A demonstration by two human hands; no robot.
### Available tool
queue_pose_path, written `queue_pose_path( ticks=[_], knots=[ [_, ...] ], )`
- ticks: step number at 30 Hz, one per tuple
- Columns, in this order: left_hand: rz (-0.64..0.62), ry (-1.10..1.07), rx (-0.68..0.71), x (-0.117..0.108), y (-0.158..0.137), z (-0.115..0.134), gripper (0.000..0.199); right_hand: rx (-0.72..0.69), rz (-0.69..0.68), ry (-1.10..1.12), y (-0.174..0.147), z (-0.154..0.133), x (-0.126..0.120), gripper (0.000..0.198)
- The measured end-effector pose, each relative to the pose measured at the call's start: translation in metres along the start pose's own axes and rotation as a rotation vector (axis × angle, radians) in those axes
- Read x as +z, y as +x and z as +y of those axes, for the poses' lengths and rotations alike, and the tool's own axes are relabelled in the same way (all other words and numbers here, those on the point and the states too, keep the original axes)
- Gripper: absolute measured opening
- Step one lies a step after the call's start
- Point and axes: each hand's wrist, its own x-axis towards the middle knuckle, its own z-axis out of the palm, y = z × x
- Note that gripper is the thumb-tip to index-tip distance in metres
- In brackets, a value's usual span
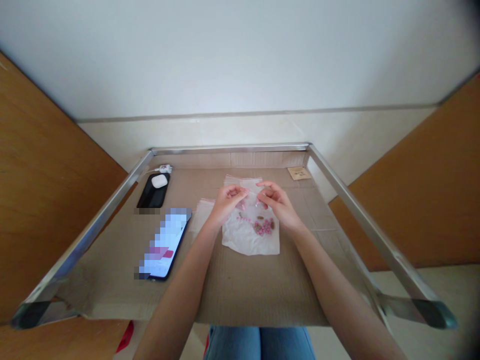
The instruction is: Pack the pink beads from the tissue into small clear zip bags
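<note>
Pink beads (pixel 264 227), viewed from the head camera, lie in a loose cluster on a white sheet (pixel 249 245) near the middle of the worktop (pixel 258 295), with a short line of smaller pink dots towards the sheet's left side. Both hands are raised over the sheet's far part, between the cluster and the worktop's far edge.

Left hand (pixel 227 204): thumb and fingers drawn in to a point; whether the grip pinches anything cannot be told. Right hand (pixel 278 202): index finger arched away, thumb and other fingers curled close; contents of this grip likewise cannot be told.

Step in hand, as judged: fine fingertip work with very small pieces. Recommended practice: work low over the sheet so that a dropped piece lands on it, take one piece at a time with light pressure, and keep the wrists clear of the cluster, since round beads would likely roll.

Condition: beads are small, rounded and bright pink, mixed with brownish pieces (pixel 260 218). Surface detail is too small to assess. The sheet looks creased, its near edge uneven.

Adjacent: a pale bag (pixel 243 178) towards the far edge, and a phone (pixel 168 245) towards the left edge.
</note>
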Motion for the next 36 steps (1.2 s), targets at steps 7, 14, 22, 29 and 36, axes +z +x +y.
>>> queue_pose_path(
  ticks=[7,14,22,29,36],
  knots=[
    [-0.038,0.011,0.009,-0.0010,-0.0006,-0.0005,0.024,-0.014,-0.015,0.039,-0.0008,0.0008,0.0012,0.023],
    [-0.087,0.047,0.001,0.0024,-0.0015,0.0010,0.029,-0.035,-0.042,0.025,-0.0013,0.0014,0.0033,0.023],
    [-0.198,0.082,-0.023,0.0034,-0.0046,0.0004,0.031,-0.050,-0.059,0.044,-0.0024,-0.0010,0.0043,0.021],
    [-0.108,0.066,-0.005,0.0012,-0.0004,-0.0036,0.031,-0.042,-0.033,-0.025,-0.0033,-0.0041,-0.0001,0.022],
    [-0.088,0.074,-0.019,0.0017,-0.0022,-0.0032,0.033,-0.057,-0.049,0.003,-0.0029,-0.0019,-0.0006,0.025]
  ],
)
